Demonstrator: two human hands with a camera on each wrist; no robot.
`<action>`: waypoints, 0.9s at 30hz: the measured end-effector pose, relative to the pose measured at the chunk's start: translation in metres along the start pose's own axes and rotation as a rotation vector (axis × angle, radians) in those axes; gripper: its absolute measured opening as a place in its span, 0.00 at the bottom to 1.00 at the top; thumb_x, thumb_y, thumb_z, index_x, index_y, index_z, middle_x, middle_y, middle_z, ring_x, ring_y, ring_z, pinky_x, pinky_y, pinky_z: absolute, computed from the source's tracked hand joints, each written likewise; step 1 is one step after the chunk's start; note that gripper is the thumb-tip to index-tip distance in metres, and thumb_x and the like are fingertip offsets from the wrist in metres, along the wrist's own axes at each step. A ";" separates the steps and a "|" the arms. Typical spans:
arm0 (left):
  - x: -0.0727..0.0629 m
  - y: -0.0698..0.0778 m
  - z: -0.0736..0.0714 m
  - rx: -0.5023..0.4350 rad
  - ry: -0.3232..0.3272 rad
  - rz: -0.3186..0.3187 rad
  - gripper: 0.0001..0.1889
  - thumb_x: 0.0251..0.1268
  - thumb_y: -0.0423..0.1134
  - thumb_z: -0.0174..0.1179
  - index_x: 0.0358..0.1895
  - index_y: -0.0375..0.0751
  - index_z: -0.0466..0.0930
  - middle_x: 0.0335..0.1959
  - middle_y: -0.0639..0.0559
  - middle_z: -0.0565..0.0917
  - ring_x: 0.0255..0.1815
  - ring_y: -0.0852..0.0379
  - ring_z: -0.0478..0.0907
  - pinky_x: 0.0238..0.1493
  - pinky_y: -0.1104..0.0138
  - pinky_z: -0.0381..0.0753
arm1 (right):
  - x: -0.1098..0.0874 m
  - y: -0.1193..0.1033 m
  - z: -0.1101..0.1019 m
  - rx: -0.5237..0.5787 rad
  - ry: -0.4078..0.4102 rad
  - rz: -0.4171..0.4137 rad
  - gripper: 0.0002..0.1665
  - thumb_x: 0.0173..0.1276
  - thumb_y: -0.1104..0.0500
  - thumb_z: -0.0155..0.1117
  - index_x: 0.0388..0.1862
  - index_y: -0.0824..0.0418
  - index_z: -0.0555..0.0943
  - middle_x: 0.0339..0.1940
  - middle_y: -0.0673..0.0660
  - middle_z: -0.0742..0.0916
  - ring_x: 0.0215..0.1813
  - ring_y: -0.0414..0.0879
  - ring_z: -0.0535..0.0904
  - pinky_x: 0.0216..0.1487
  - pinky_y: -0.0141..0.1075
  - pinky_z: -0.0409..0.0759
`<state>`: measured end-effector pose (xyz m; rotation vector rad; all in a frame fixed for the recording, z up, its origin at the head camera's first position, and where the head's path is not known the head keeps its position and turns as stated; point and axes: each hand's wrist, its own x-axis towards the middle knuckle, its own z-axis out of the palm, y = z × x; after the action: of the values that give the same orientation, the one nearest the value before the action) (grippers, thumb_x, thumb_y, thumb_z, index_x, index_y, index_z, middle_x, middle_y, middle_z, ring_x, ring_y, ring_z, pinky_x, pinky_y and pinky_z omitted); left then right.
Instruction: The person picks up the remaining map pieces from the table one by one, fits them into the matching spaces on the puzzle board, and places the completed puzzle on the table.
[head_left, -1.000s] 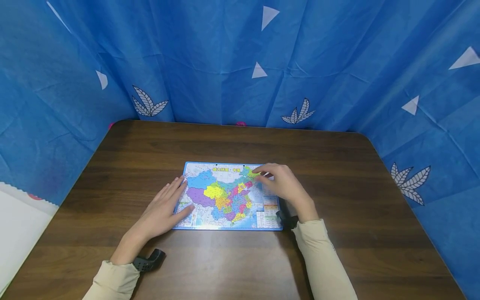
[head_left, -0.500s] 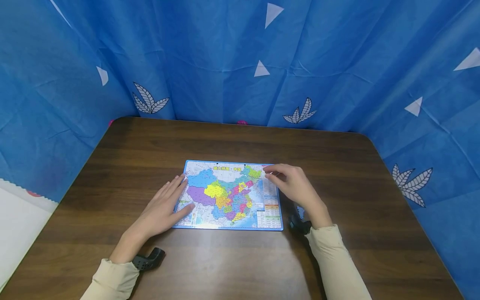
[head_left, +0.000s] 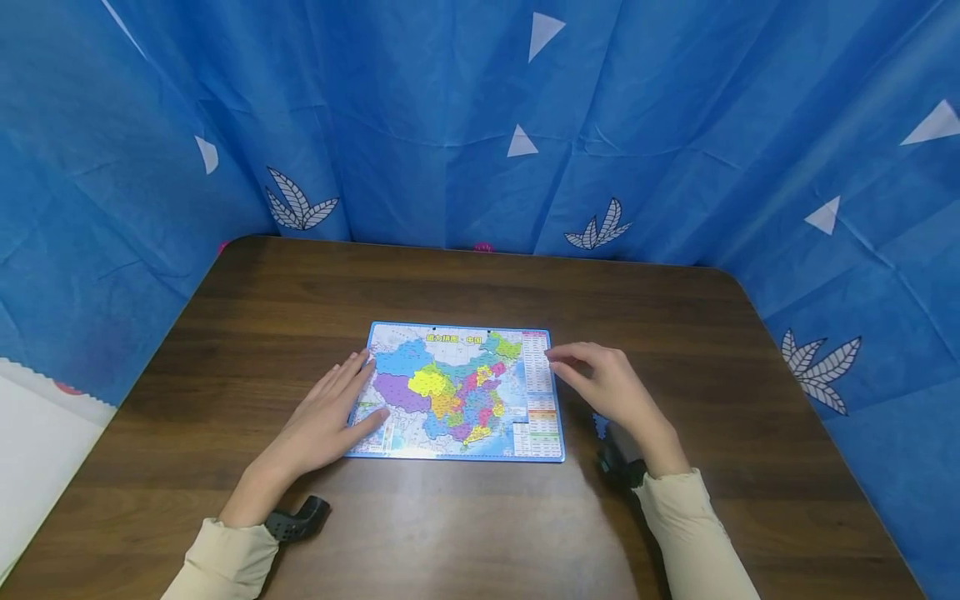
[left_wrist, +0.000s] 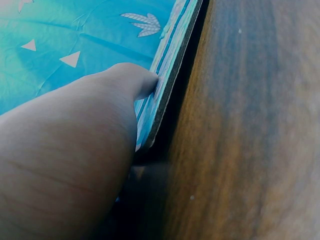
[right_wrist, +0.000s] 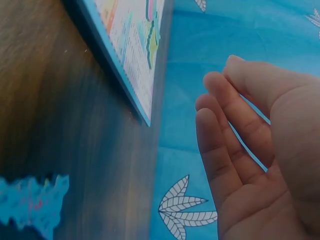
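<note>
A China map puzzle board [head_left: 450,392] with a blue rim lies flat on the table, its provinces in bright colours. My left hand [head_left: 318,425] rests on its left edge with the fingers spread and straight. In the left wrist view, the thumb [left_wrist: 145,82] touches the board's near edge. My right hand [head_left: 603,383] hovers by the right edge, thumb and index tips close together. The right wrist view shows its fingers [right_wrist: 220,145] loosely bent with nothing between them. A small blue piece with a jagged edge [right_wrist: 35,200] lies on the table, partly out of that view.
The dark wooden table [head_left: 480,533] reaches back to a blue curtain [head_left: 420,125] printed with leaves and triangles. A white surface [head_left: 41,467] is at the far left. Black wrist devices [head_left: 300,518] sit at both cuffs.
My right hand has moved right and nearer, from over the map's upper right to beside the board's right edge. The blue jagged piece has come into sight. My left hand stays put.
</note>
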<state>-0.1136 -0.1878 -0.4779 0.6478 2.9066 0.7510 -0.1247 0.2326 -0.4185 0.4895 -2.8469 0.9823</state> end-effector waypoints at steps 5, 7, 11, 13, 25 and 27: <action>0.000 0.000 0.000 0.002 -0.005 -0.005 0.45 0.73 0.61 0.57 0.81 0.35 0.55 0.85 0.40 0.51 0.86 0.39 0.45 0.83 0.43 0.48 | -0.008 0.002 -0.003 -0.005 -0.023 -0.001 0.17 0.70 0.57 0.73 0.57 0.54 0.87 0.56 0.51 0.90 0.57 0.49 0.86 0.56 0.46 0.87; 0.000 0.000 0.000 0.003 -0.005 -0.005 0.45 0.72 0.61 0.57 0.81 0.35 0.55 0.85 0.40 0.51 0.86 0.39 0.45 0.83 0.43 0.48 | -0.011 0.004 -0.004 -0.003 -0.035 0.002 0.18 0.70 0.57 0.73 0.58 0.54 0.87 0.56 0.51 0.89 0.58 0.50 0.86 0.57 0.47 0.87; 0.000 0.000 0.000 0.003 -0.005 -0.006 0.45 0.72 0.61 0.57 0.81 0.35 0.55 0.85 0.40 0.52 0.86 0.39 0.45 0.83 0.43 0.48 | -0.017 0.010 -0.006 -0.013 -0.049 0.006 0.18 0.70 0.57 0.72 0.58 0.53 0.87 0.57 0.50 0.89 0.59 0.50 0.85 0.58 0.49 0.86; 0.000 0.000 0.000 0.004 -0.005 -0.006 0.45 0.72 0.61 0.58 0.81 0.35 0.55 0.85 0.40 0.51 0.86 0.39 0.45 0.83 0.43 0.48 | -0.020 0.014 -0.006 -0.019 -0.056 0.000 0.18 0.70 0.58 0.72 0.58 0.53 0.87 0.57 0.50 0.89 0.59 0.50 0.85 0.60 0.50 0.85; 0.002 -0.001 0.001 0.004 -0.006 -0.003 0.45 0.72 0.61 0.57 0.81 0.35 0.55 0.85 0.40 0.51 0.86 0.39 0.45 0.83 0.43 0.48 | -0.037 0.034 -0.011 -0.055 -0.109 -0.002 0.22 0.69 0.70 0.68 0.59 0.54 0.86 0.58 0.54 0.88 0.61 0.53 0.84 0.62 0.54 0.83; 0.002 -0.001 0.000 0.003 -0.006 -0.004 0.45 0.72 0.61 0.57 0.81 0.35 0.55 0.85 0.40 0.51 0.86 0.39 0.45 0.83 0.43 0.48 | -0.037 0.037 -0.011 -0.053 -0.119 -0.001 0.22 0.69 0.71 0.68 0.59 0.54 0.86 0.58 0.55 0.88 0.61 0.54 0.84 0.62 0.55 0.83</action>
<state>-0.1152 -0.1875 -0.4785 0.6433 2.9030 0.7437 -0.1022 0.2769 -0.4386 0.5618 -2.9681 0.9048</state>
